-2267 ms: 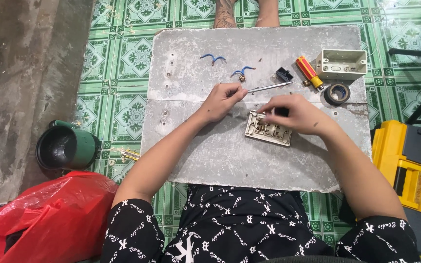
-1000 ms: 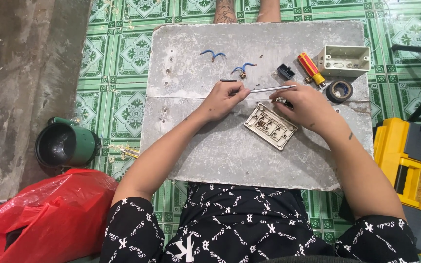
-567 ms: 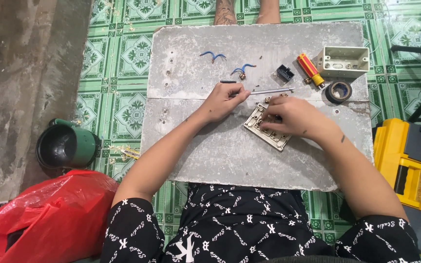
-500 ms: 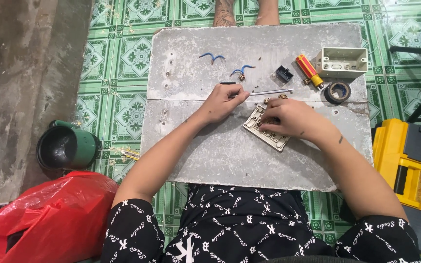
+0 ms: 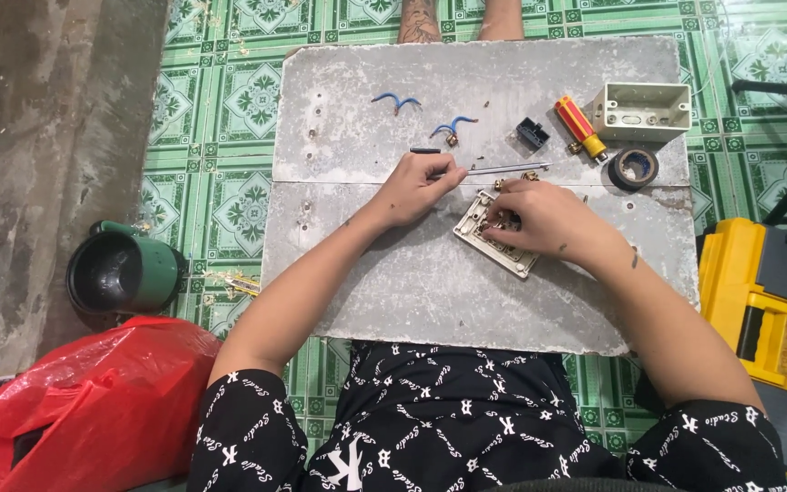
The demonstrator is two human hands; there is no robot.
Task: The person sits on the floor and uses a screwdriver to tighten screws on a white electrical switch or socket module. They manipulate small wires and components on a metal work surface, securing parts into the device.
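Switch plate (image 5: 494, 244) half hidden under right hand (image 5: 539, 219).

Two hands: left hand (image 5: 416, 185), right hand (image 5: 539, 217). One switch plate (image 5: 486, 246), one screwdriver (image 5: 503, 168), one red-and-yellow tool (image 5: 579, 127), one tape roll (image 5: 634, 169), one beige box (image 5: 641, 110), two blue wire pieces (image 5: 395, 100) (image 5: 453, 127), one small black part (image 5: 532, 134).

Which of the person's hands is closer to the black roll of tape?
The right hand: it rests on the beige switch plate, down-left of the black roll of tape. The left hand sits farther left, holding a thin screwdriver.
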